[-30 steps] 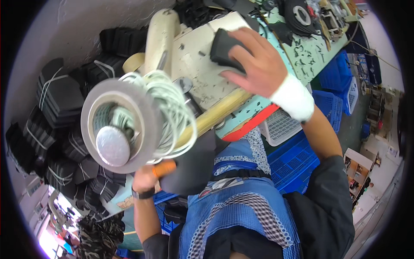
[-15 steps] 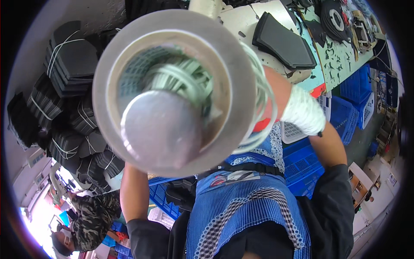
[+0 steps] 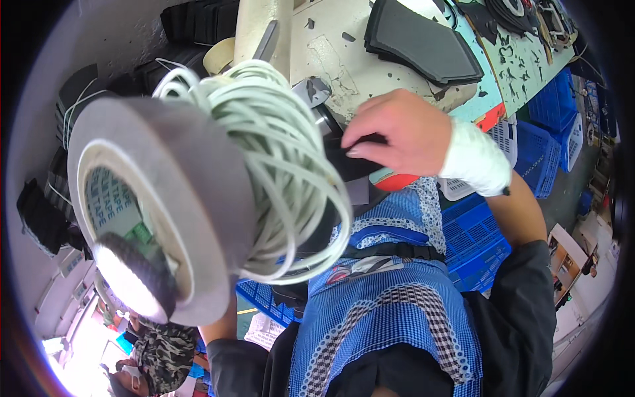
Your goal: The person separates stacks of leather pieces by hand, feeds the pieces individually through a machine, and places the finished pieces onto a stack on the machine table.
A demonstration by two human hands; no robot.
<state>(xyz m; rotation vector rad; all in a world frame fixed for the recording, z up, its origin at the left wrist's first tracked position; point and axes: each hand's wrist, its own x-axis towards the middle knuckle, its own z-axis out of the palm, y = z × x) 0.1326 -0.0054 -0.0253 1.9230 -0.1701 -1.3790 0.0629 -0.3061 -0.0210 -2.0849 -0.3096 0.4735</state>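
My right hand point(image 3: 403, 132), its wrist wrapped in white, is closed with thumb and fingers pinching a flat black piece point(image 3: 345, 164). The piece lies beside a metal machine part point(image 3: 312, 91) at the bench's near edge. A large roll of grey tape point(image 3: 198, 178) fills the left foreground, close to the view, with a thick coil of white cord point(image 3: 278, 159) behind it. The roll and coil cover my left hand; only part of the left forearm point(image 3: 221, 321) shows below them.
A stack of dark curved foam sheets point(image 3: 423, 43) lies on the worn white bench point(image 3: 331, 40). Blue crates point(image 3: 466, 248) stand at the right. Tied black bundles line the left wall. A person in camouflage clothing point(image 3: 162, 351) is at the lower left.
The tape roll and cord coil have shifted left and turned in view. My right hand, hidden behind them before, now shows with the black piece in its fingers.
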